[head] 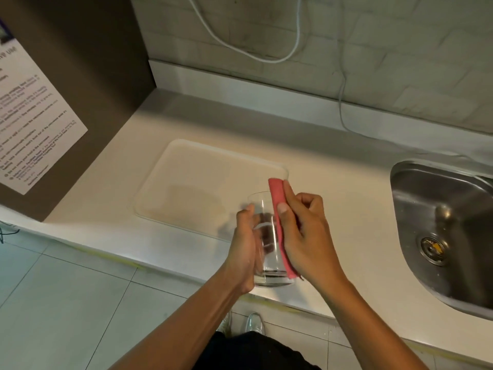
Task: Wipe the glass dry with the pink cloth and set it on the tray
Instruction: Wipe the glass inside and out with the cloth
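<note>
A clear drinking glass (268, 244) is held upright in the air above the counter's front edge. My left hand (244, 252) wraps its left side from behind. My right hand (306, 236) presses a folded pink cloth (277, 198) flat against the glass's right wall; the cloth runs from above the rim down to the base. A shallow white tray (192, 182) lies on the counter just beyond and left of the glass, with nothing on it.
A steel sink (442, 225) is sunk into the white counter (346, 198) at the right. A brown panel with a printed notice (29, 129) stands at the left. A white cable (341, 102) hangs down the tiled back wall. Tiled floor lies below the counter edge.
</note>
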`<state>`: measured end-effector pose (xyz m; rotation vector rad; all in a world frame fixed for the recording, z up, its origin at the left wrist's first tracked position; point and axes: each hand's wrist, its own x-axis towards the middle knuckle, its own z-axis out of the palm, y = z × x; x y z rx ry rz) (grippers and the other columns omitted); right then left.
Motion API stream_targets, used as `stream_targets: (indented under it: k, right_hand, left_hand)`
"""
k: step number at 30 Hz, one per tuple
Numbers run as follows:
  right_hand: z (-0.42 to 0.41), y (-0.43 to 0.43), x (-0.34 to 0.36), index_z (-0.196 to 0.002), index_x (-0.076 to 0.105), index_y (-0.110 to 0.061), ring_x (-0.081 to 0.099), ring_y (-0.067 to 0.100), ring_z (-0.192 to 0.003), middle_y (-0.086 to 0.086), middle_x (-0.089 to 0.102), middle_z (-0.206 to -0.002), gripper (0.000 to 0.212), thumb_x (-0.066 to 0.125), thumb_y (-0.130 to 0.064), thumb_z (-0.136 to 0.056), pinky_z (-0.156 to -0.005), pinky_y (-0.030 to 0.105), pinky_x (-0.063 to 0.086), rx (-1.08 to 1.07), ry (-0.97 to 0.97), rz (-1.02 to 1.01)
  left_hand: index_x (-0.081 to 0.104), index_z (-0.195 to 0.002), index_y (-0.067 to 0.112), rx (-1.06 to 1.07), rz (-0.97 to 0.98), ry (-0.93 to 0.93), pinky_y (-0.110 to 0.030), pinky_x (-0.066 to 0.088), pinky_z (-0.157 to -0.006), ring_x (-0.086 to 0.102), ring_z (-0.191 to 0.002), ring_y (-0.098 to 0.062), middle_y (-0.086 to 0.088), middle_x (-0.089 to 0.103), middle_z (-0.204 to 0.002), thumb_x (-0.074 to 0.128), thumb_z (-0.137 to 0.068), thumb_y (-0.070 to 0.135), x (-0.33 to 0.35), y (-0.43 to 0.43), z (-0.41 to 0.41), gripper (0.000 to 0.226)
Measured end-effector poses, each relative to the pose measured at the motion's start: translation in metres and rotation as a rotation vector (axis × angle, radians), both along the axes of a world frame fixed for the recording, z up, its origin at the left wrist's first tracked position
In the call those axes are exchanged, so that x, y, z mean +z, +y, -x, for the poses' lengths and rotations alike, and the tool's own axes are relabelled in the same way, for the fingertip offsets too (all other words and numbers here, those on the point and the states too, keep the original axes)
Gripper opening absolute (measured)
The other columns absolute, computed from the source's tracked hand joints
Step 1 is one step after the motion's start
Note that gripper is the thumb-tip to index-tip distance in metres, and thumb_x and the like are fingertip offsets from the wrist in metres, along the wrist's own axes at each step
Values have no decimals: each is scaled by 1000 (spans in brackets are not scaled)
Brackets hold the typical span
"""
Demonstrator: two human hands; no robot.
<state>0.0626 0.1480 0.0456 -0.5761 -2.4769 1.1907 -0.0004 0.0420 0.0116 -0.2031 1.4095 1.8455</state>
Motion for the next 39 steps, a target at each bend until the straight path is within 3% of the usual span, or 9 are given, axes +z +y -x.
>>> stream_targets:
  k: [5,8,11,18,23,29,32,37,39]
  right_hand:
    - [-26,-24,-3,-151,37,-43,34,8,-122,-10,33,-130,47,44,-38,-104,-101,3,25,169,28,-257]
    - [-30,-17,-4,-149,40,-45,36,0,-123,-14,34,-125,44,41,-42,-104,-98,3,30,147,10,-141]
    - [-12,0,6,-141,52,-43,51,-1,-108,-14,43,-115,38,41,-43,-105,-88,6,41,23,-5,51]
    - [-9,-7,15,-148,47,-32,53,-3,-106,-7,44,-114,43,43,-39,-106,-82,6,45,-12,76,61]
    - [-8,-5,11,-152,40,-38,47,-1,-109,-10,39,-113,48,40,-43,-104,-86,6,42,-59,48,-14]
    - [0,-11,11,-153,34,-41,36,6,-114,-8,36,-119,50,39,-42,-103,-91,1,30,-74,51,-156]
    - [-3,-22,8,-155,29,-41,32,4,-121,-5,37,-131,55,35,-48,-101,-94,-1,28,-26,37,-241]
    - [-13,0,3,-153,37,-38,51,8,-110,-7,42,-116,50,38,-44,-103,-87,0,35,-7,14,-8]
    - [-1,6,6,-152,39,-37,52,7,-108,-5,43,-116,48,39,-41,-105,-85,0,37,-29,1,16]
  left_hand:
    - [81,-118,10,-25,-51,-48,-37,65,-80,77,-111,-35,-25,80,-116,25,-101,71,0,-7,14,85]
    - [80,-118,9,-16,-48,-66,-49,61,-99,76,-114,-39,-27,79,-117,31,-101,72,2,-8,15,82]
    - [82,-108,12,4,-62,-64,-43,64,-83,78,-96,-32,-21,80,-106,33,-101,70,5,-3,8,77]
    - [70,-122,-3,-34,-27,87,-62,47,-108,60,-103,-37,-25,64,-109,33,-82,90,22,-1,11,108]
    - [67,-124,1,-49,101,248,-46,59,-87,75,-90,-30,-22,79,-104,36,-72,93,15,1,16,110]
    - [70,-126,25,-83,133,311,-40,58,-91,78,-104,-13,1,83,-113,41,-76,99,13,5,10,94]
    - [77,-123,30,-46,72,248,-47,56,-104,75,-117,-22,-4,82,-120,37,-84,93,13,8,9,85]
    - [68,-110,11,4,127,188,-45,50,-87,76,-78,-15,-8,85,-91,29,-79,96,5,7,12,98]
    - [70,-110,12,6,131,147,-46,55,-88,79,-82,-19,-11,85,-93,29,-87,91,5,12,10,91]
